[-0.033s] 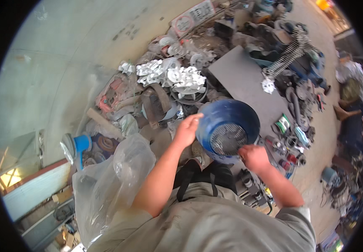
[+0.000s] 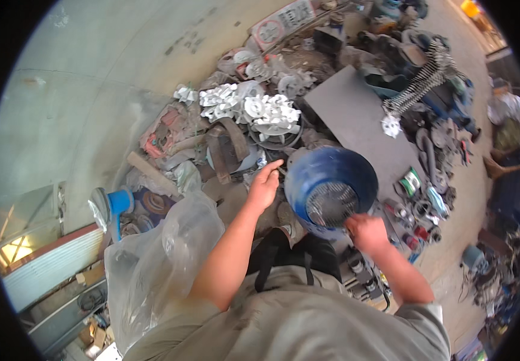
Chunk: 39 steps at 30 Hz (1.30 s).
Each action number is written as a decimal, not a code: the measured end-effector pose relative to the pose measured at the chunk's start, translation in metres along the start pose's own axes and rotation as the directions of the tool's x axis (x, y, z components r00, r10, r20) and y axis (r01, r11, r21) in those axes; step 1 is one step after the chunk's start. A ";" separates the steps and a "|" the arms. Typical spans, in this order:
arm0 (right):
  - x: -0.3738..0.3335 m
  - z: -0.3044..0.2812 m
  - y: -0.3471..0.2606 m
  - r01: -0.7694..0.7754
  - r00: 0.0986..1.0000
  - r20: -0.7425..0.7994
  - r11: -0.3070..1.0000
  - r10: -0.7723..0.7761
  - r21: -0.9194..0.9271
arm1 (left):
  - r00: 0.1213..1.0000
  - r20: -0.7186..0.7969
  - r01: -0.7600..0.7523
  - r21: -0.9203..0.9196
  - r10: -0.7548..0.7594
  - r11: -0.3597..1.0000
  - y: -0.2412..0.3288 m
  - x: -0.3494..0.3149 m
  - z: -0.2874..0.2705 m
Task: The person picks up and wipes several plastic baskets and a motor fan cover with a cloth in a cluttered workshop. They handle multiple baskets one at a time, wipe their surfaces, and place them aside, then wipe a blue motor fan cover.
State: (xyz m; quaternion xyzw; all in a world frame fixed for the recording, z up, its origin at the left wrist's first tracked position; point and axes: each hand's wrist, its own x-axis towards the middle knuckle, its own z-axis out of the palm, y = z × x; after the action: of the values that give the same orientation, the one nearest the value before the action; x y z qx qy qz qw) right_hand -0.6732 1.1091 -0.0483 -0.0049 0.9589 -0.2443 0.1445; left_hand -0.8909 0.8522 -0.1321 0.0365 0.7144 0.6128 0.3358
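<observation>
A deep blue bucket [image 2: 299,180] is tilted so that its mouth faces me, in front of my legs. At its bottom shows a round grey, ribbed or mesh-like patch [image 2: 332,204]; whether it is loose contents or the base I cannot tell. My right hand [image 2: 366,233] is closed on the bucket's near right rim. Just off the left side, my left hand [image 2: 263,189] has its forefinger stretched out beside the rim, with a small gap between them. Behind the bucket lies a pile of whitish metal castings [image 2: 272,114], partly in a dark round basin [image 2: 281,142].
A flat dark grey sheet [image 2: 356,114] lies behind the bucket. Clear plastic bagging [image 2: 158,259] hangs by my left arm, near a blue reel-like part [image 2: 120,204]. Scrap metal parts [image 2: 431,144] and cans [image 2: 413,180] lie to the right. A wall [image 2: 91,90] rises on the left.
My left hand has come slightly away from the bucket's left rim. The bucket and my right hand have shifted a little right in the picture, as has the background.
</observation>
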 end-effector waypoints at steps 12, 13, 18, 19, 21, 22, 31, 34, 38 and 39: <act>-0.050 0.047 0.015 -0.491 0.870 0.067 0.848 0.488 0.199 | 0.850 -0.233 0.526 0.427 -0.473 0.735 -0.267 0.134 -0.109; -0.053 0.048 0.011 -0.547 0.837 0.110 0.809 0.536 0.216 | 0.899 -0.202 0.427 0.597 -0.388 0.680 -0.279 0.150 -0.110; -0.057 0.059 0.002 -0.668 0.743 0.145 0.708 0.654 0.229 | 0.789 -0.324 0.593 0.627 -0.522 0.506 -0.316 0.221 -0.105; -0.057 0.062 0.003 -0.678 0.733 0.146 0.695 0.665 0.238 | 0.764 -0.347 0.619 0.632 -0.544 0.466 -0.321 0.232 -0.099; -0.059 0.069 0.002 -0.702 0.708 0.164 0.660 0.686 0.268 | 0.658 -0.368 0.753 0.303 -0.657 0.584 -0.323 0.248 -0.085; -0.061 0.072 0.002 -0.710 0.700 0.170 0.651 0.693 0.270 | 0.555 -0.305 0.827 0.100 -0.774 0.554 -0.321 0.256 -0.079; -0.094 0.092 0.012 -0.570 0.740 0.490 0.817 0.460 0.093 | 0.791 -0.343 0.611 0.483 -0.506 0.628 -0.341 0.241 -0.100; -0.093 0.097 0.012 -0.720 0.688 0.366 0.655 0.627 0.230 | 0.887 -0.410 0.456 0.703 -0.214 0.545 -0.331 0.216 -0.146; -0.083 0.098 0.016 -0.801 0.577 0.467 0.574 0.670 0.166 | 0.719 -0.598 0.685 0.527 -0.354 0.503 -0.308 0.232 -0.205; -0.081 0.097 0.015 -0.824 0.532 0.506 0.552 0.679 0.126 | 0.662 -0.675 0.720 0.450 -0.326 0.529 -0.306 0.243 -0.221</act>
State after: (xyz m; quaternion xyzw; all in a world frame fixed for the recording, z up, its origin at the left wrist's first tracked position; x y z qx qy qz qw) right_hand -0.5674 1.0837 -0.1147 0.3923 0.7506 -0.3159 0.4276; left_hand -1.0843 0.7012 -0.5082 -0.2323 0.9226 0.1504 0.2687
